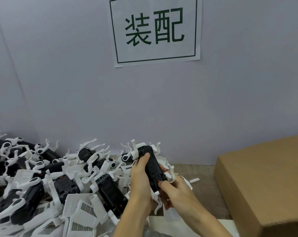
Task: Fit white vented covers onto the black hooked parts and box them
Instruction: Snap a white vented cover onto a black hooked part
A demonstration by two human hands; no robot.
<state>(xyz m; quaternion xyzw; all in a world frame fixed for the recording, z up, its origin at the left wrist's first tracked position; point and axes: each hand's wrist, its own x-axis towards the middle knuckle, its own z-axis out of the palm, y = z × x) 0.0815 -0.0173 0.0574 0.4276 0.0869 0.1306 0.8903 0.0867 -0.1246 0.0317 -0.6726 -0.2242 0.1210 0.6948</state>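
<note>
Both my hands hold one black hooked part (150,164) with white hook arms, raised above the pile. My left hand (139,178) grips its left side, thumb lying up along the black body. My right hand (173,192) grips the lower end, thumb pressed near a small red mark. White plastic shows under the part between my hands; I cannot tell if it is a vented cover seated on it. A large heap of black hooked parts (110,194) and white vented covers (85,212) fills the table's left half.
A brown cardboard box (264,182) stands at the right, its near corner close to my right forearm. A grey wall with a paper sign (155,29) rises straight behind the table. A small white scrap (194,180) lies on the bare wooden tabletop (203,171).
</note>
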